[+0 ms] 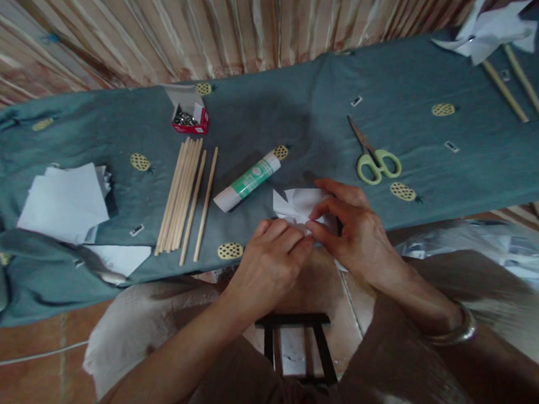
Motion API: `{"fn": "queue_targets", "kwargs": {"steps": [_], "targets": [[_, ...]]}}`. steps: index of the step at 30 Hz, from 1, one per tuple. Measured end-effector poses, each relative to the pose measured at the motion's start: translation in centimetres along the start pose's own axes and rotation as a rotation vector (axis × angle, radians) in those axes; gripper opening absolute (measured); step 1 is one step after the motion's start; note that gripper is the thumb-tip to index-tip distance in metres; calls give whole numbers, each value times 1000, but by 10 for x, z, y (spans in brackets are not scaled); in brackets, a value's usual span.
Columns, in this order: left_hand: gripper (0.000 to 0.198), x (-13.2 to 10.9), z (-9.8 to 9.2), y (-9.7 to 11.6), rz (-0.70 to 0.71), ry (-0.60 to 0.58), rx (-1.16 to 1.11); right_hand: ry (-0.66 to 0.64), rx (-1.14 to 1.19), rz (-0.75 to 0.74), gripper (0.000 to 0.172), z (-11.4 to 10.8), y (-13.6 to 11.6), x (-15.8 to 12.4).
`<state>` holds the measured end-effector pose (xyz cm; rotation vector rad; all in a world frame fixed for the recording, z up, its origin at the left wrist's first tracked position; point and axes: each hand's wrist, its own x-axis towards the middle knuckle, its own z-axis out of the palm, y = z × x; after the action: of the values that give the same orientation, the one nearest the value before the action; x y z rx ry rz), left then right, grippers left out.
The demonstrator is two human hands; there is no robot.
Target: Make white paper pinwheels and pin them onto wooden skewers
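Note:
A folded white paper piece [297, 205], shaped like a pinwheel, lies at the near edge of the cloth-covered board [291, 114]. My left hand [273, 257] has its fingers curled and pressed on the paper's near side. My right hand [354, 227] pinches the paper at its middle with thumb and fingers. Just left of the paper rests a white and green glue stick [247, 182]. Light green scissors [377, 160] lie to the right of my hands.
Several wooden sticks [186, 195] lie left of the glue. A small red box of pins [190, 118] sits behind them. White paper sheets [66, 204] are stacked at far left. A finished paper pinwheel on sticks [492, 29] lies at far right. Black stool [298, 341] below.

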<state>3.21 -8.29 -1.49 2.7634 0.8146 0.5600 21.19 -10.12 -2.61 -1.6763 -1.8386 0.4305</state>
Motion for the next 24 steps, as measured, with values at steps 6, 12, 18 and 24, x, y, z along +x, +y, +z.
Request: {"fn": "queue_targets", "kwargs": {"steps": [6,12,18,24], "targets": [[13,0,1,-1,14,34,-14,6,4,-32,4,-1,-1,0],[14,0,1,-1,13,30,0,19,10,-80,8,0,-2,-3],[14,0,1,-1,14,24,3,13,-112,-161,19,0,-5,-7],[15,0,2,-1,10,21,0,-35,-215,-283,24,-1,-4,-15]]}}
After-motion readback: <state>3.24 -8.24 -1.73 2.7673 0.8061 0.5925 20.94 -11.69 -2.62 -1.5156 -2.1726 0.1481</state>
